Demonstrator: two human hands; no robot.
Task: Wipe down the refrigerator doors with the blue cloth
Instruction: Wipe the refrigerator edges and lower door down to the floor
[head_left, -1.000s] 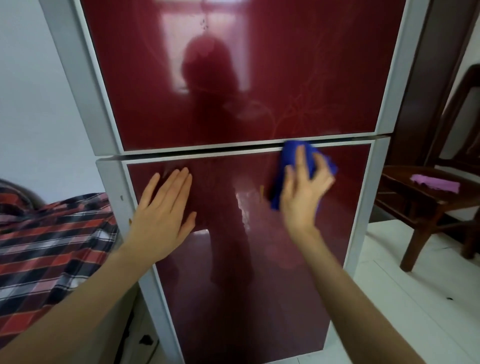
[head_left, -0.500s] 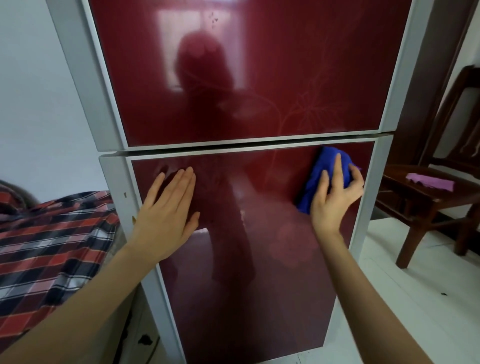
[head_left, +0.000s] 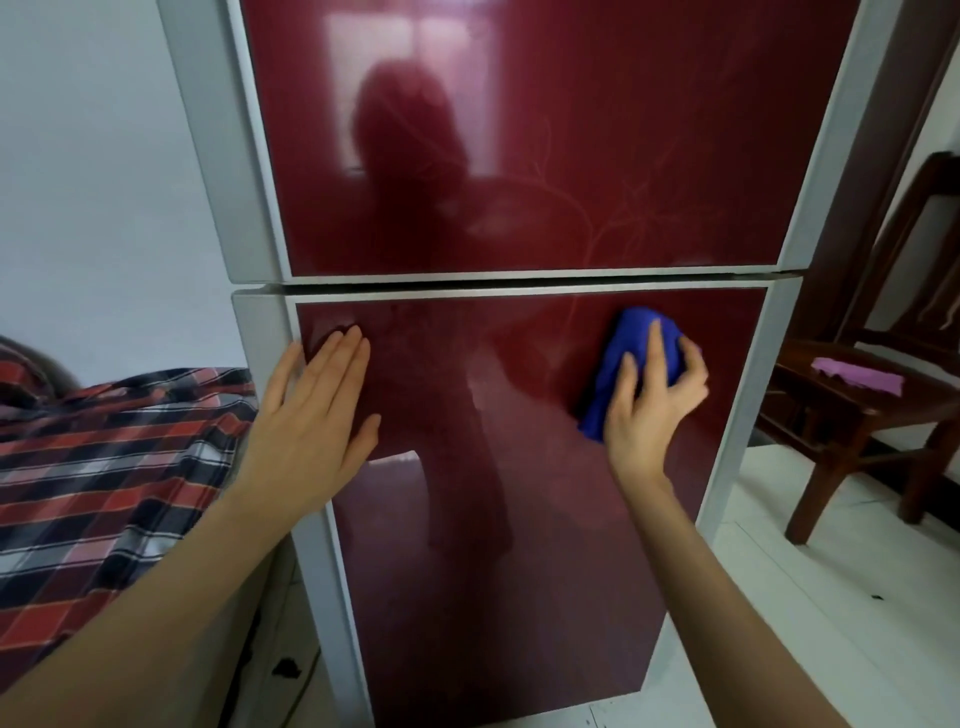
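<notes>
Two hands of mine meet the lower refrigerator door (head_left: 467, 571). My left hand (head_left: 311, 431) lies flat at its left edge, fingers straight. My right hand (head_left: 649, 410) grips the bunched blue cloth (head_left: 631, 348), fingers curled over it, pressing it to the glossy red panel near the upper right corner, just below the upper door (head_left: 571, 130).

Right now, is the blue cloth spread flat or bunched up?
Bunched up. The cloth shows as a thick wad under the right hand, whose fingers curl over it and press it against the lower door.
</notes>
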